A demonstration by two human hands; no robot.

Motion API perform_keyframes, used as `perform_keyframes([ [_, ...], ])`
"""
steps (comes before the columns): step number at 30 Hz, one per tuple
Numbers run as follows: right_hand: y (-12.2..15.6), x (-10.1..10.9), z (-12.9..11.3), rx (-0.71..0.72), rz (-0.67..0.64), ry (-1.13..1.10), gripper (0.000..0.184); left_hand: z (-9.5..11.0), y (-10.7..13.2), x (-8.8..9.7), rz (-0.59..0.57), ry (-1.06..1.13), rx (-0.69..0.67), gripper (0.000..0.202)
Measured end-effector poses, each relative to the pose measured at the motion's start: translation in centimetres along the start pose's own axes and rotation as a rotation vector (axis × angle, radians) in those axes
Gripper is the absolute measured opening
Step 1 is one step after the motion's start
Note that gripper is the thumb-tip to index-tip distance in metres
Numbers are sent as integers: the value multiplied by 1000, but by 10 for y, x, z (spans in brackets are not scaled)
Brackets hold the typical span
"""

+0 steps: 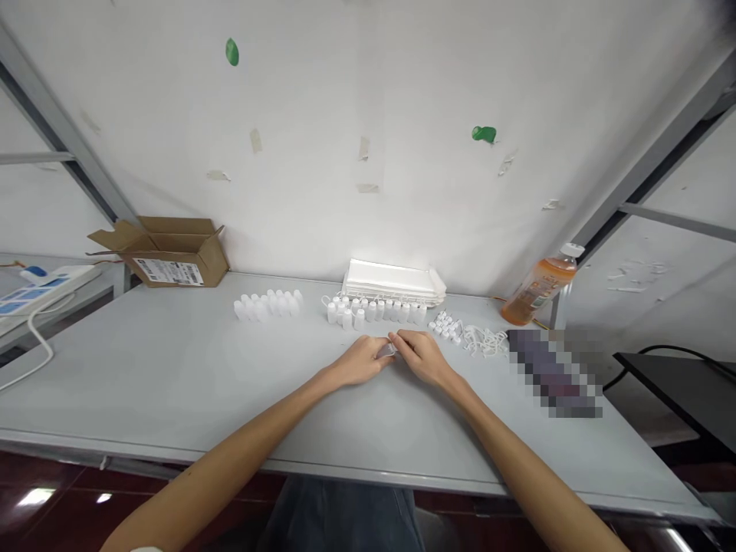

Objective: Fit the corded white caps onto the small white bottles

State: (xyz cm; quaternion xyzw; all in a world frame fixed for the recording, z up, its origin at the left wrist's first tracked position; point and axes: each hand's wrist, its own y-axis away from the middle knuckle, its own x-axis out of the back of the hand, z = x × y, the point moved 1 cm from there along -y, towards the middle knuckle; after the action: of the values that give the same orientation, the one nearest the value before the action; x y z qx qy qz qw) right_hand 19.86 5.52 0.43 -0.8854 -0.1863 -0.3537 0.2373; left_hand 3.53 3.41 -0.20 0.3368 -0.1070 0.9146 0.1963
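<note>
My left hand [361,360] and my right hand [419,355] meet at the middle of the grey table [172,383], fingers curled round a small white plastic piece [388,350] held between them. Just beyond the hands stands a row of several small white bottles [376,310]. A second group of white bottles [268,304] stands further left. To the right lie several small white caps [445,325] and a loose pile of white plastic rings [486,341].
A stack of white trays or bags [394,282] rests against the wall. An open cardboard box [166,251] sits at the back left, an orange drink bottle [537,285] at the back right. A power strip [40,287] lies on a side surface to the left.
</note>
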Motion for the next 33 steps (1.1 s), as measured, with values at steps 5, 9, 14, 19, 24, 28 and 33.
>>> perform_keyframes([
  [5, -5, -6, -4, -80, -10, -113, 56, 0, 2, 2, -97, 223, 65, 31],
  [9, -9, -10, -7, 11, 54, 19, 55, -2, 3, 5, -171, 393, 173, 40],
  [14, -6, -12, -6, 107, 127, 81, 43, -1, 3, 6, -174, 456, 195, 40],
  [19, -6, -15, -4, 8, 101, -13, 51, 0, 3, 5, -250, 515, 204, 35],
  [24, -5, -12, -5, -107, 8, -96, 61, 4, 3, 1, -142, 236, 118, 22],
  [28, -1, -7, -6, -139, -19, -51, 65, 9, 5, -2, -86, 20, 41, 19],
  [33, 6, -6, -7, -36, 120, 132, 62, 10, 5, -2, -63, -46, -1, 24],
])
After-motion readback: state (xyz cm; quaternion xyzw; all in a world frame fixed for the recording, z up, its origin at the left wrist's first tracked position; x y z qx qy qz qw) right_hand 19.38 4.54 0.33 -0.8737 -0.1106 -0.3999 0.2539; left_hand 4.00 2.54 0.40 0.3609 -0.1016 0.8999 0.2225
